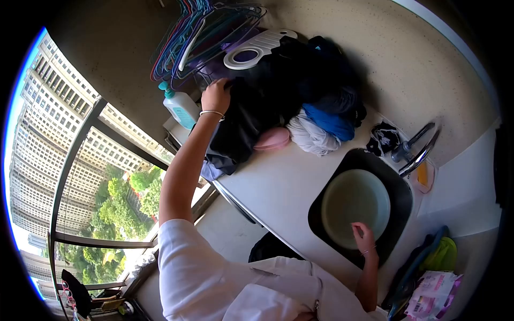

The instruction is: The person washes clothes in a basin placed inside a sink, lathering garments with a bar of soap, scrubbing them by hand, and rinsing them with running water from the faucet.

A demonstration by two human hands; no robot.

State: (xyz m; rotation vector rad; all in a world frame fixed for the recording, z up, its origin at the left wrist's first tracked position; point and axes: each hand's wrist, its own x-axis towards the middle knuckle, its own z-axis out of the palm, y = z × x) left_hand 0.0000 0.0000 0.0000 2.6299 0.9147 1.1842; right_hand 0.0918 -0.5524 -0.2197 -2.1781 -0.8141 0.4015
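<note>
My left hand point(216, 96) reaches far out and is closed on the edge of a black garment point(235, 120), which spreads over the counter's left end. More dark clothes point(305, 72) are heaped beside it. My right hand point(364, 238) hovers at the near rim of a round pale basin point(356, 184), holding nothing, its fingers loosely bent and a little apart. The basin sits in a dark sink point(317, 216) and seems to have water in it. White cloth point(313, 136) and blue cloth point(334, 124) lie between the heap and the sink.
A pump bottle point(182, 108) stands left of my left hand, below bunched hangers point(187, 40). A pink oval item point(273, 138) lies by the clothes. The faucet point(420, 155) rises behind the sink, near black-and-white cloth point(384, 138). Windows point(107, 187) line the left side.
</note>
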